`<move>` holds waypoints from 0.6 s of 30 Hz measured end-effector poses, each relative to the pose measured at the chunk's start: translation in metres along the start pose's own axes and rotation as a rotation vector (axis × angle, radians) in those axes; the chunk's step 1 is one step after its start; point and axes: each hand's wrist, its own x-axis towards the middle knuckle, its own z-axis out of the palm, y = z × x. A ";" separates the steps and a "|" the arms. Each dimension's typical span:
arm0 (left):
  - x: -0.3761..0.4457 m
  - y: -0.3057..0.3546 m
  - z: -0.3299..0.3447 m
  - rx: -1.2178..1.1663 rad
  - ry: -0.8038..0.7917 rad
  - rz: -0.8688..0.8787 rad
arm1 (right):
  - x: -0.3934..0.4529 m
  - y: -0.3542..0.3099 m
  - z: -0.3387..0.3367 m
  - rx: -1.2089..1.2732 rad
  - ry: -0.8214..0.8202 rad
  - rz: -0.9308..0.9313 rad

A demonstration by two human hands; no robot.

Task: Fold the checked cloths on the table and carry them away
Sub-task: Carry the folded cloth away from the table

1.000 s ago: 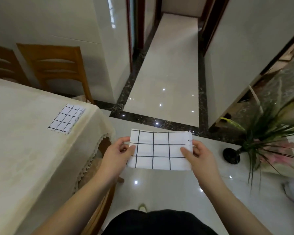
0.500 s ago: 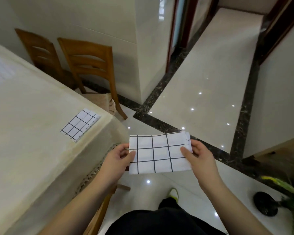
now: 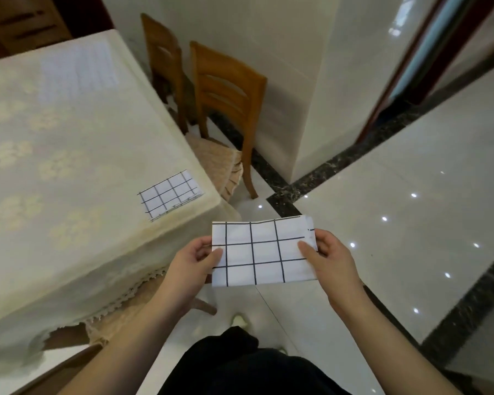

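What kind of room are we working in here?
Most likely a home dining area: a table under a cream cloth, wooden dining chairs against the wall, and a glossy tiled floor leading toward a doorway.

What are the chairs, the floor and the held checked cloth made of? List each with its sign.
Chairs: apparently wood with a smooth orange-brown finish; slatted backs.
Floor: probably polished glazed tile; it mirrors ceiling lights as bright dots, with dark speckled, stone-like border strips.
Held checked cloth: thin white fabric, or possibly paper, with black grid lines; folded layers show at the edge near the right hand.
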 end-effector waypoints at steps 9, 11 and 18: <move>0.049 0.001 -0.033 -0.187 0.236 -0.026 | 0.092 -0.024 0.058 -0.142 -0.217 -0.011; 0.061 0.001 -0.045 -0.201 0.280 -0.023 | 0.107 -0.032 0.075 -0.167 -0.281 -0.003; 0.098 -0.006 -0.087 -0.201 0.410 -0.077 | 0.156 -0.048 0.131 -0.241 -0.441 0.043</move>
